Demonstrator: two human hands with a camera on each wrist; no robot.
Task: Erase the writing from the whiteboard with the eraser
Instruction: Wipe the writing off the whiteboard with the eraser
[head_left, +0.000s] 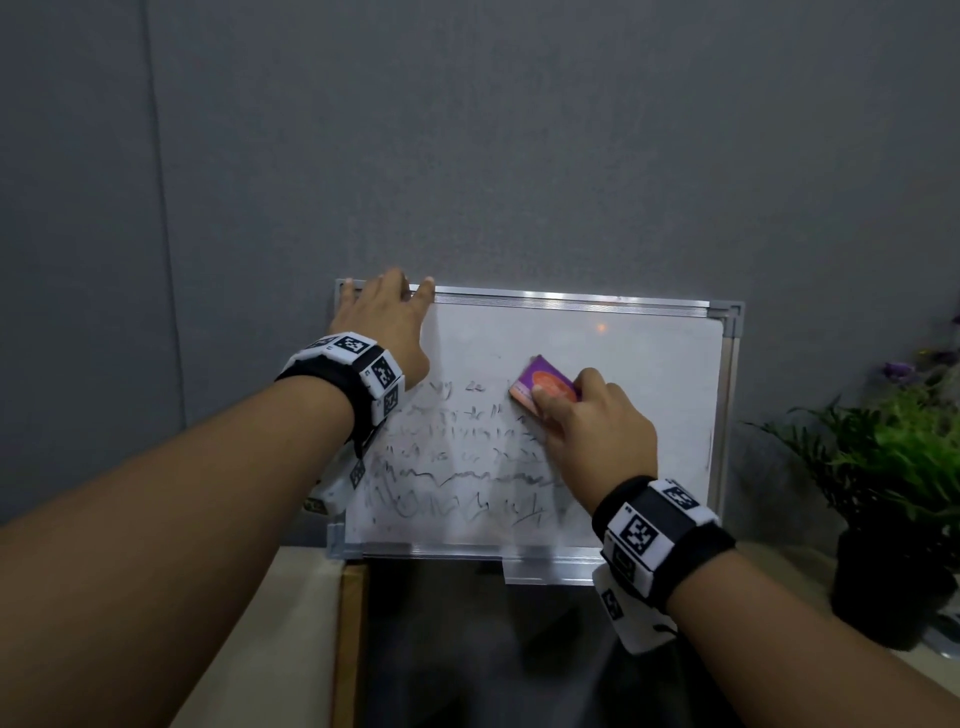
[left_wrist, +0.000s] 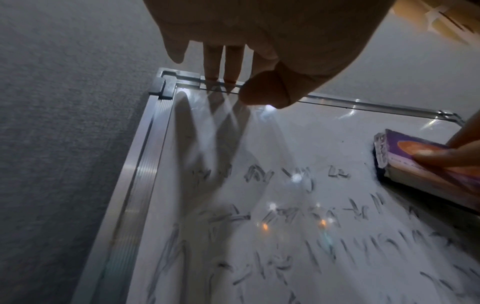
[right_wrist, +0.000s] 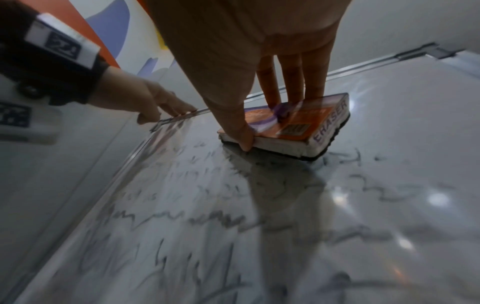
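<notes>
Head view is showing my right hand (head_left: 592, 421) gripping the seemingly light, stiff eraser (head_left: 541, 379) by its edges, my flat left hand (head_left: 387, 322) bracing the whiteboard (head_left: 634, 353).

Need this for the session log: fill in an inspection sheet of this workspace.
Surface: table, beige, with a darker area in front of the whiteboard.
Job's things: whiteboard upright against the wall, top and right side wiped; smeared writing remains lower left; eraser flat on the whiteboard.
Clutter: potted plant to the right of the whiteboard.
Hands: left hand presses on the whiteboard's top-left frame; right hand grips the eraser.
Cables: nothing seen.
Surroundings: grey wall behind.
</notes>
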